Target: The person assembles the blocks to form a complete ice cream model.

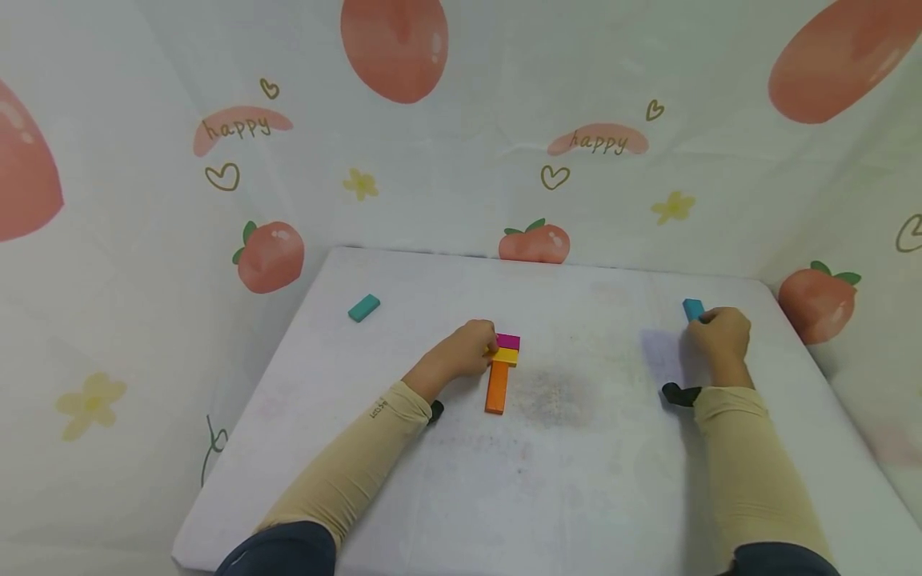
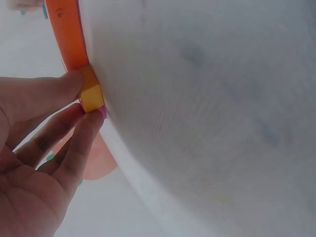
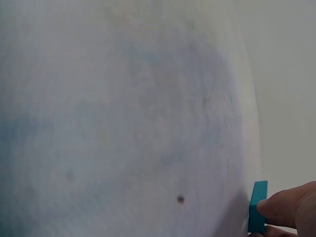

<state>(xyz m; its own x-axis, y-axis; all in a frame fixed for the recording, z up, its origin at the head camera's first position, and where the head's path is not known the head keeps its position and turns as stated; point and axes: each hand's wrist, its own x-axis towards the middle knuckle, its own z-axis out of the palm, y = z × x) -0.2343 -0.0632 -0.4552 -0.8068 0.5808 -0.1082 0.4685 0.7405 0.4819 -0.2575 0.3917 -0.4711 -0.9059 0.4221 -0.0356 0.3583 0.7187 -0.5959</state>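
Note:
My left hand (image 1: 471,350) pinches the left ends of a yellow block (image 1: 507,357) and a magenta block (image 1: 508,342). In the left wrist view its thumb (image 2: 71,84) lies against the yellow block, while two fingertips (image 2: 94,118) reach the magenta one, mostly hidden behind them. An orange block (image 1: 497,388) extends from the yellow block toward me, so the three form a T-like shape. Far to the right, my right hand (image 1: 723,336) holds a blue block (image 1: 694,309) between thumb and fingers; the right wrist view shows that block (image 3: 257,206) with the thumb on its face.
A teal block (image 1: 363,308) lies alone at the back left of the white table (image 1: 576,496). Behind the table hangs a white cloth (image 1: 461,176) printed with peaches, hearts and flowers. Dark straps (image 1: 680,394) show at both wrists.

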